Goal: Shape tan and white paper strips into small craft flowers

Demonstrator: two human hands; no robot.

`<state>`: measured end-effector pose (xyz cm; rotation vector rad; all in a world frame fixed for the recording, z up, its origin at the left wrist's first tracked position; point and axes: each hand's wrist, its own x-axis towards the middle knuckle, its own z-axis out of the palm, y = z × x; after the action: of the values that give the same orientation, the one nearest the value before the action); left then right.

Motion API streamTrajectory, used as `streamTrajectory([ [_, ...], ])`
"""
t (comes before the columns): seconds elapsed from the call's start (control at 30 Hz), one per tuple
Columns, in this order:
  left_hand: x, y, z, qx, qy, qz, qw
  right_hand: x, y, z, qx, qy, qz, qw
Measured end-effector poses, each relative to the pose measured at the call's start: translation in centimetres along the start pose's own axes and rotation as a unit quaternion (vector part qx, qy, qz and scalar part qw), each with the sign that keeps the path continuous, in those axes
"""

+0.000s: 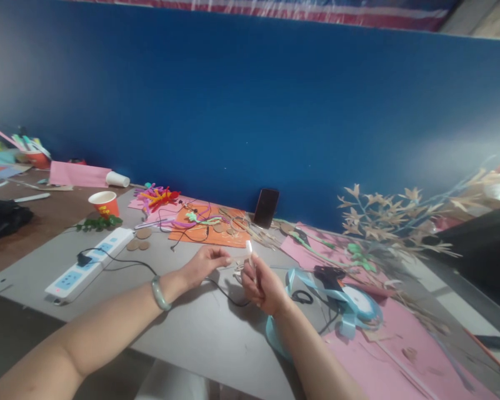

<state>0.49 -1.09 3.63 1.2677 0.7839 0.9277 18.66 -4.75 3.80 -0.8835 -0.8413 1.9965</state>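
Over the grey tabletop, my right hand (264,283) is closed round a white stick-like piece (249,248) that points up from its fist. Some thin pale strips (238,270) show beside those fingers, blurred. To its left, my left hand (204,265) has thumb and forefinger pinched together. A faint thin strand (235,259) seems to run from that pinch towards the right hand; its kind is too small to make out. A black cable (227,297) lies on the table below both hands. A jade-coloured bangle (160,294) circles my left wrist.
Left: a white power strip (89,264), wooden discs (137,245) and a paper cup (104,204). Behind: pipe cleaners (156,197), orange paper (187,235) and a phone (266,208) against the blue wall. Right: light-blue ribbon (348,323), a black glue gun (330,274), pink paper (383,364).
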Motion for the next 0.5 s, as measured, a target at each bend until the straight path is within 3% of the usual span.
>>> streamTrajectory([
  [0.17,0.2,-0.5,-0.2,-0.009,0.017,0.004,1.000,0.1,-0.6,-0.1,-0.023,0.067,-0.074,0.995],
  [0.27,0.3,-0.7,-0.1,-0.006,0.025,0.007,1.000,0.3,-0.1,-0.1,-0.117,0.114,-0.106,0.981],
  [0.4,0.1,-0.8,0.1,-0.006,0.020,0.001,1.000,0.4,0.7,0.5,-0.315,0.118,-0.138,0.932],
  [0.5,-0.2,-0.9,0.5,0.011,0.021,0.005,1.000,0.4,0.8,1.0,-0.396,0.129,-0.152,0.896],
])
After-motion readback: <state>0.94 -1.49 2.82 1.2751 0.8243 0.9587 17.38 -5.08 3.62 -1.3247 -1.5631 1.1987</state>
